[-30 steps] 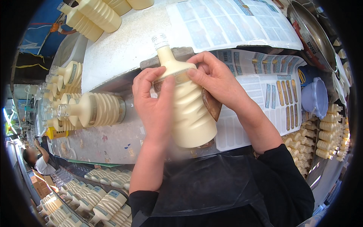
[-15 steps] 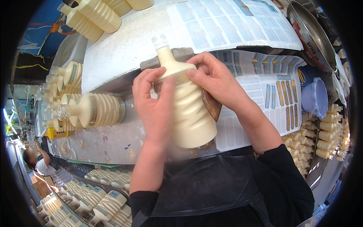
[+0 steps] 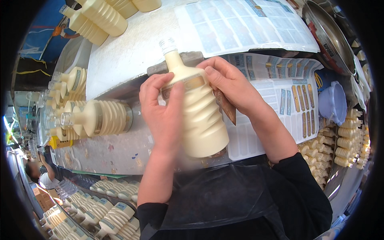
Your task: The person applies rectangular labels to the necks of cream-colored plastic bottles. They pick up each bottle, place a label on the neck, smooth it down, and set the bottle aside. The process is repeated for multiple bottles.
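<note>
A cream bottle (image 3: 205,132) with swirling ridges and a clear threaded neck lies tilted in front of me, its neck pointing away. My left hand (image 3: 160,108) is closed round the bottle's left shoulder, thumb and fingertips against it. A gold-brown label strip (image 3: 192,83) runs across the shoulder. At the bottle's right shoulder is my right hand (image 3: 234,86), fingers curled and thumb bent inward. In its grip sits a flat, pointed brown piece (image 3: 226,106), wood-like, sticking out below the palm beside the ridges. Under the neck rests a grey padded block (image 3: 158,69).
Label sheets (image 3: 260,136) lie to the right, more (image 3: 240,32) on the raised white board (image 3: 132,52). Several similar bottles (image 3: 98,118) stand at left; others fill the lower left and right. A lilac bucket (image 3: 333,103) is at far right. Another person (image 3: 42,176) is at far left.
My right thumb has drawn back from the label strip and bent up. The brown piece has turned, now showing narrower with its tip farther right. My left hand stays on the bottle.
</note>
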